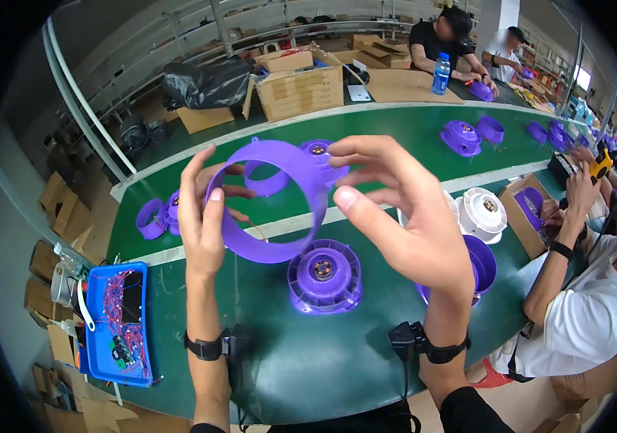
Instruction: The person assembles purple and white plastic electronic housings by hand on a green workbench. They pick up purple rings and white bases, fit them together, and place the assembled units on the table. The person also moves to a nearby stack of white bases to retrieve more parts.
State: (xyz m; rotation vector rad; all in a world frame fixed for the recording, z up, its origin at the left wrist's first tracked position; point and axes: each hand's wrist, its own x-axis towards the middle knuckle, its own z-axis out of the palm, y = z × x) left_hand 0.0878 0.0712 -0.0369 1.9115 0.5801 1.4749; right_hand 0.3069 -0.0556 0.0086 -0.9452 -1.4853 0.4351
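Observation:
My left hand [203,227] grips a purple plastic ring [305,173] by its left side, thumb inside and fingers around the wall. The ring is raised over the bench and tilted, so I see through it. My right hand [424,224] is beside the ring's right side, fingers spread and curved, with a small gap between thumb and ring. Below the ring, a round purple housing [324,278] with a ribbed rim and a round centre with copper-coloured parts sits on the green bench. Black straps with small boxes are on both my wrists.
A blue tray [142,361] with red wires and circuit boards lies at left. On the green belt stand more purple rings [151,220] and housings [461,137]. A white housing [483,215], a purple bowl [483,267] and a cardboard box [521,231] are at right, near a co-worker [575,317].

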